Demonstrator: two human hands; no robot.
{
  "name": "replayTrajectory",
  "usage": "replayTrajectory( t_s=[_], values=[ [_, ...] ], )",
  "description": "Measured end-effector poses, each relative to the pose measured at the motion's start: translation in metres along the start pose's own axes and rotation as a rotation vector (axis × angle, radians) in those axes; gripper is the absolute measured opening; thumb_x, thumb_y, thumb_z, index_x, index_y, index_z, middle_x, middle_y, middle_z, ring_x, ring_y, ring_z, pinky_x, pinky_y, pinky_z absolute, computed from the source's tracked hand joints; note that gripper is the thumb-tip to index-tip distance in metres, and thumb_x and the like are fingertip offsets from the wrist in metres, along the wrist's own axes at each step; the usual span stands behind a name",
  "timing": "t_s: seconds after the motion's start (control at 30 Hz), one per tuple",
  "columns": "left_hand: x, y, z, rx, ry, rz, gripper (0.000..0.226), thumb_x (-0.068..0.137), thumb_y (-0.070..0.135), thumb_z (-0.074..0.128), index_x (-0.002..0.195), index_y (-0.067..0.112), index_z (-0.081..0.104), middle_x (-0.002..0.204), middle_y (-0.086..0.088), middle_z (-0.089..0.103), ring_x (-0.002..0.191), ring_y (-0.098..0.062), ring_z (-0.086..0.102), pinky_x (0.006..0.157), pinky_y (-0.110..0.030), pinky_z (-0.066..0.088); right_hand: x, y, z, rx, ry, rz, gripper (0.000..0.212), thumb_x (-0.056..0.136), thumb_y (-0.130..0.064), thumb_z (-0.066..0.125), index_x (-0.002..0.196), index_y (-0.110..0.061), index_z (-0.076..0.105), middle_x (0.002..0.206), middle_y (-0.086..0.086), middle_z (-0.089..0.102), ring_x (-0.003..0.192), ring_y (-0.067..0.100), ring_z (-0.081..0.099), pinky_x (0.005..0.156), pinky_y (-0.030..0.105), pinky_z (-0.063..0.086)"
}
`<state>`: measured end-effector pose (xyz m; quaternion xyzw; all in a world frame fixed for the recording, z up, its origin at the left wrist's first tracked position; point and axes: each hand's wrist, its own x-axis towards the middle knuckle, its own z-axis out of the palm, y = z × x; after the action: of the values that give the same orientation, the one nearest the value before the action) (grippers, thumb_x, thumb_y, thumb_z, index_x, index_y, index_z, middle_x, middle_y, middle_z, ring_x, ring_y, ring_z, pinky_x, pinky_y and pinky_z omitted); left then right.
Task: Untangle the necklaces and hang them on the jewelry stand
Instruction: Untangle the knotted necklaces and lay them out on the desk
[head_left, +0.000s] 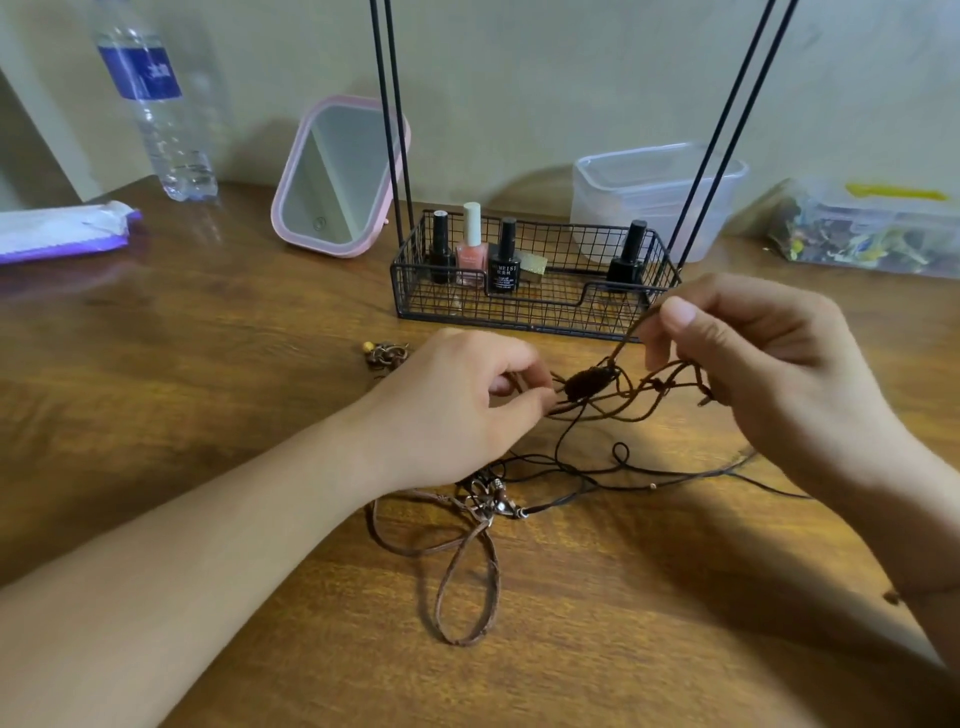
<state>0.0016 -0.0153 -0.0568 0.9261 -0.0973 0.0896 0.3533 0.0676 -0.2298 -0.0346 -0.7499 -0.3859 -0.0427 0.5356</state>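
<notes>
Fingers (524, 387) of left hand (457, 410) and right hand (769, 364) pinch tangled necklaces (592, 389); stand (535, 291) top cut off

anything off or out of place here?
Only the necklaces: brown cords knotted together on the table, both hands pinching strands. A small beaded piece lies apart near the stand's basket. Nothing spilled or visibly damaged.

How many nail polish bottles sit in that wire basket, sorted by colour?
Black bottles: 3
Pink bottle with white cap: 1
Total: 4, all standing upright in the wire basket at the foot of the jewelry stand.
</notes>
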Motion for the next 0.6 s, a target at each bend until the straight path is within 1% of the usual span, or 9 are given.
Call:
replayTrajectory(
  t_s=[0.07,0.13,0.23,0.3,0.37,0.4,0.47,0.53,0.6],
  values=[
    [-0.0002,-0.0003,0.0021,0.013,-0.012,-0.005,0.007,0.092,0.029,0.066,0.096,0.028,0.072,0.084,0.022,0.064,0.081,0.007,0.061,0.068,-0.005,0.044,0.0007,-0.0007,0.0021,0.092,0.013,0.010,0.028,0.095,-0.021,0.053,0.079,-0.003,0.067,0.070,-0.008,0.066,0.059,-0.003,0.054,0.058,0.005,0.038],
    [-0.0010,0.0005,0.0027,0.014,-0.036,-0.004,0.007,0.090,0.029,0.069,0.096,0.032,0.073,0.091,0.021,0.066,0.089,0.004,0.062,0.073,-0.005,0.045,0.0013,-0.0025,0.0037,0.164,0.021,0.031,0.028,0.093,-0.025,0.053,0.074,-0.015,0.070,0.070,-0.002,0.068,0.058,0.001,0.048,0.055,0.008,0.036],
    [-0.0007,-0.0009,0.0043,-0.002,-0.062,-0.008,0.009,0.087,0.029,0.074,0.093,0.035,0.074,0.099,0.019,0.068,0.097,0.000,0.063,0.085,-0.020,0.054,0.0010,-0.0041,0.0056,0.226,0.005,0.050,0.028,0.091,-0.031,0.054,0.071,-0.028,0.073,0.077,0.005,0.072,0.060,0.030,0.041,0.049,0.021,0.027],
    [-0.0005,-0.0015,0.0058,0.005,-0.065,-0.013,0.011,0.085,0.033,0.075,0.096,0.036,0.074,0.102,0.018,0.069,0.098,-0.001,0.063,0.088,-0.027,0.055,0.0001,-0.0048,0.0055,0.275,-0.045,0.069,0.027,0.090,-0.035,0.055,0.073,-0.027,0.074,0.082,0.021,0.069,0.064,0.047,0.032,0.050,0.036,0.017],
    [-0.0008,-0.0007,0.0066,0.035,-0.057,-0.014,0.015,0.085,0.037,0.075,0.100,0.036,0.073,0.096,0.020,0.068,0.092,0.003,0.061,0.084,-0.023,0.053,-0.0009,-0.0068,0.0056,0.312,-0.119,0.076,0.027,0.089,-0.039,0.056,0.076,-0.025,0.075,0.091,0.045,0.052,0.065,0.049,0.029,0.052,0.040,0.016],
    [-0.0014,0.0005,0.0068,0.044,-0.048,-0.002,0.016,0.084,0.038,0.076,0.100,0.035,0.073,0.091,0.021,0.066,0.087,0.005,0.059,0.079,-0.018,0.049,-0.0013,-0.0081,0.0063,0.337,-0.158,0.078,0.026,0.088,-0.040,0.056,0.077,-0.024,0.075,0.091,0.047,0.050,0.065,0.048,0.027,0.052,0.039,0.016],
    [-0.0022,0.0038,0.0069,0.034,-0.023,0.050,0.013,0.084,0.038,0.076,0.095,0.036,0.070,0.078,0.024,0.062,0.076,0.007,0.057,0.067,-0.008,0.040,-0.0018,-0.0076,0.0072,0.404,-0.205,0.083,0.024,0.087,-0.038,0.056,0.077,-0.025,0.073,0.089,0.031,0.065,0.065,0.043,0.025,0.049,0.033,0.019],
    [-0.0027,0.0073,0.0060,0.002,-0.005,0.110,0.014,0.086,0.036,0.075,0.085,0.044,0.063,0.068,0.025,0.058,0.070,0.003,0.055,0.060,-0.008,0.035,-0.0016,-0.0053,0.0074,0.456,-0.249,0.084,0.022,0.088,-0.040,0.057,0.078,-0.025,0.071,0.091,0.012,0.074,0.065,0.042,0.025,0.049,0.028,0.020],
    [-0.0034,0.0075,0.0057,-0.039,0.024,0.168,0.026,0.091,0.027,0.070,0.080,0.047,0.057,0.068,0.027,0.058,0.071,0.001,0.056,0.062,-0.009,0.035,-0.0004,-0.0039,0.0058,0.473,-0.270,0.080,0.023,0.088,-0.044,0.060,0.080,-0.025,0.070,0.093,0.011,0.074,0.065,0.042,0.028,0.050,0.029,0.020]
  ],
)
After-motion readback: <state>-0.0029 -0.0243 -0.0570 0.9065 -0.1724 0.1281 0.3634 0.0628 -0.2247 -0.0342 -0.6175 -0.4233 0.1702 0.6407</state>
